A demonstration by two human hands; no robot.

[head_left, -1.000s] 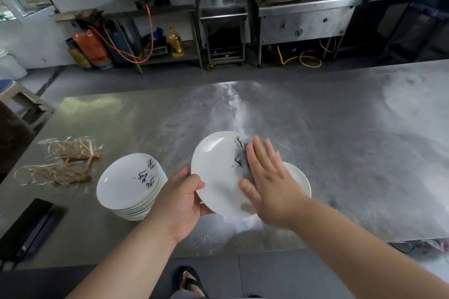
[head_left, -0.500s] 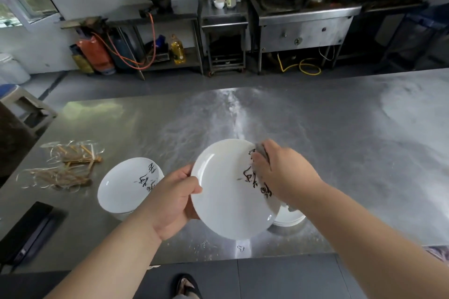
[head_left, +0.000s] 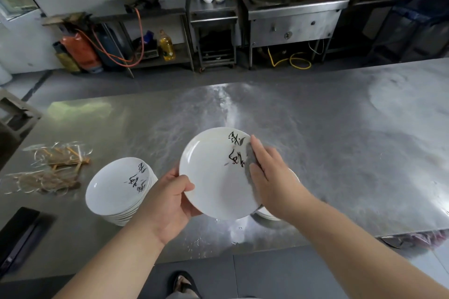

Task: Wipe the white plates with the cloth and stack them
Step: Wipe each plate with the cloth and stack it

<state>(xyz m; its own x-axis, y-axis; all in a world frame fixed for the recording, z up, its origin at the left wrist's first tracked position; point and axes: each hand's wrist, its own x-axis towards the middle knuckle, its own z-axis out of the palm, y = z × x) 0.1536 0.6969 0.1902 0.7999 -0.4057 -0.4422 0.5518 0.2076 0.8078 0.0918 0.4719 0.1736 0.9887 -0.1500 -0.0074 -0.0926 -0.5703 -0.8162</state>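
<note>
My left hand (head_left: 170,201) grips the near left rim of a white plate (head_left: 211,184) with black brush lettering, held tilted above the steel table (head_left: 340,153). My right hand (head_left: 269,175) lies flat on the plate's right side and presses a grey cloth (head_left: 250,155) against it; only the cloth's edge shows beside the fingers. A stack of white plates (head_left: 116,189) with the same lettering stands on the table to the left. Another plate or small stack (head_left: 267,213) sits under my right hand, mostly hidden.
A heap of wooden sticks in clear wrappers (head_left: 48,172) lies at the table's left. A dark flat device (head_left: 17,233) rests at the near left corner. Beyond the table stand steel counters, a stove (head_left: 291,14) and gas cylinders (head_left: 80,51).
My right hand has opened flat and slid the cloth along the plate's right side. The plate has turned a little, so the black lettering now shows near its top.
</note>
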